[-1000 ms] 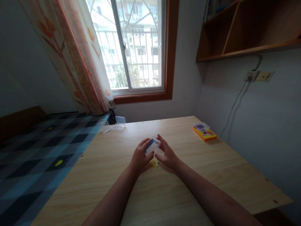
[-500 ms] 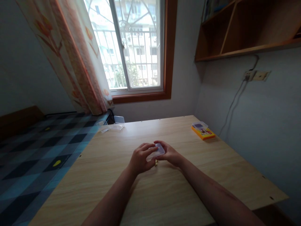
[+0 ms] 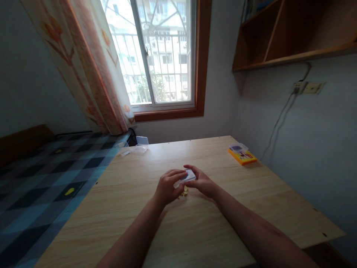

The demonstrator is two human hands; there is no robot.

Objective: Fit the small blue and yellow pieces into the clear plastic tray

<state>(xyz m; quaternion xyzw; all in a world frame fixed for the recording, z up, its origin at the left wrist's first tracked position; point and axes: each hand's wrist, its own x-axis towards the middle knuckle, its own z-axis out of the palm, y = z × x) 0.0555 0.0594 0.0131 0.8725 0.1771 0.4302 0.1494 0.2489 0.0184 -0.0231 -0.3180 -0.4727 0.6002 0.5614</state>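
Between my two hands, a little above the table, is a small clear plastic box (image 3: pixel 190 175). My left hand (image 3: pixel 169 186) is closed on its left side, fingers lying across the top. From the right, my right hand (image 3: pixel 203 182) grips the other end between thumb and fingers. Just below the box, a small pile of gold-coloured pieces (image 3: pixel 184 192) lies on the wooden table (image 3: pixel 212 227), partly hidden by my left hand. The pieces are too small to name. What the box holds, if anything, I cannot make out.
At the table's far left corner lie clear plastic cases and wrapping (image 3: pixel 139 148). An orange and yellow box (image 3: pixel 242 154) with a clear case on it sits near the right edge. A checked bedspread (image 3: pixel 83 167) borders the left side, and a shelf (image 3: pixel 295 56) hangs above right.
The clear box has tipped to a flatter angle in my hands. More gold-coloured pieces show on the table beneath it. The view has shifted slightly.
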